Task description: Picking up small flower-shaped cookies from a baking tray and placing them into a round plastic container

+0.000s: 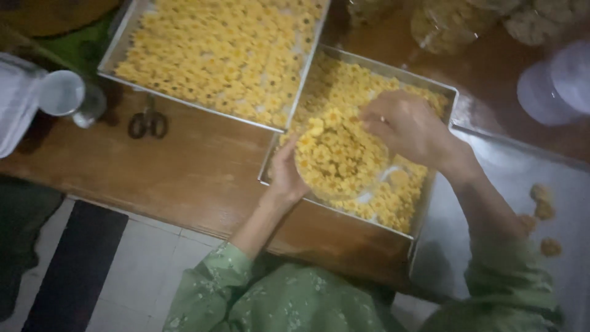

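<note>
Two hands are working over the nearer metal tray (437,86), which is sitting on a brown wooden table (184,166). The left hand (286,175) is cupping the side of a clear round container (342,161), fingers wrapped partway around its wall, holding it tilted just above the tray. The right hand (405,126) is hovering at the container's rim with fingers curled loosely down over the small yellow flower-shaped cookies (335,150) heaped inside — whether it is pinching one I cannot tell. Doing this well probably means keeping the container low over the tray and pressing lightly, since such cookies likely crumble.

A second tray (117,52), also full of cookies, is lying beside the first, touching its corner. Scissors (148,123) are resting near a glass (64,95). Below the table edge, pale floor tiles (141,270) and a dark mat (74,264) are showing — the light is dim.
</note>
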